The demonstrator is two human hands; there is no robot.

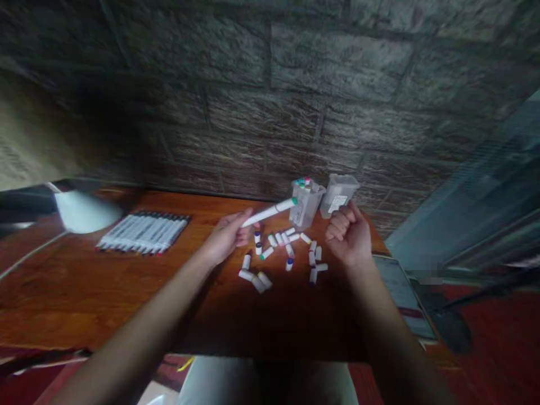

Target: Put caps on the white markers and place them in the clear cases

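My left hand [225, 237] grips a white marker [268, 213] near its lower end. The marker slants up to the right, and its raised tip is green. Fingers curled in, my right hand [351, 236] is closed above the right part of the table; whatever it may hold is hidden. Between and below the hands lie several loose white marker caps [289, 251] with coloured ends, mostly on their sides. Behind them stands a clear plastic box [304, 209] with some coloured pieces at its top. A second clear box [337, 197] with a white label stands beside it, just behind my right hand.
Several markers lie side by side in a row [143, 232] on the left of the wooden table [97, 292]. A white lamp-like object [84, 211] stands farther left. A flat tablet-like panel [405, 295] lies at the right edge. A stone-brick wall [261, 112] rises behind.
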